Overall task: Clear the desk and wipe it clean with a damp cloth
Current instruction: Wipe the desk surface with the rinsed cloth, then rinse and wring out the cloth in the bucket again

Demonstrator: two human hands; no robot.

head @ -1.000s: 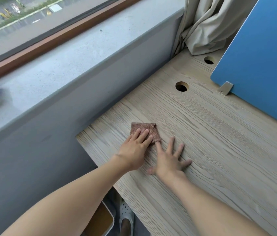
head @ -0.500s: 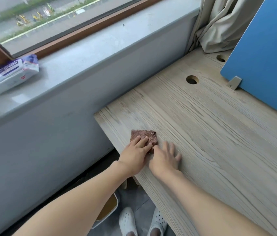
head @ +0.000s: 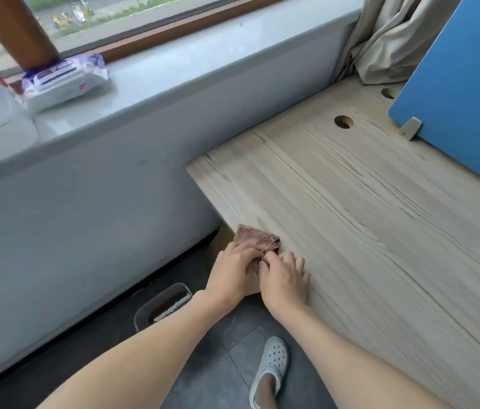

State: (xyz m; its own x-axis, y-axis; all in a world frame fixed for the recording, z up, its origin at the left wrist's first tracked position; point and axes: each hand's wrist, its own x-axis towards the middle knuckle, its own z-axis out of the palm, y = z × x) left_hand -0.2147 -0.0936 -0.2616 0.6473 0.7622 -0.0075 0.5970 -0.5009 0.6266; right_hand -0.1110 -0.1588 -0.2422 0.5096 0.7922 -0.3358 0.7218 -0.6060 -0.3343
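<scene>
head view, nearest first: a grey shoe and a small bin sit on the dark floor below the two forearms, which meet at the desk's near left edge. the left hand has its fingers curled down over the near part of the cloth, gripping it. the right hand is knuckles-up just beside it, bent fingertips at the cloth's near right corner (whether it pinches the fabric or only touches it cannot be told). the brown cloth lies just ahead of both hands, slightly bunched, its long axis running left to right across the desk edge, and its far left corner is at or just over that edge. the left hand is the one more fully on it, so any lift or next wiping stroke seems to fall to that hand. compared with the earlier frames, the cloth has come from further in on the wood back to the edge, the left fingers have gone from flat to curled, and the right hand's spread fingers have drawn in. beyond, bare wood runs to a cable hole and a blue divider. a pack of wipes lies on the windowsill.
</scene>
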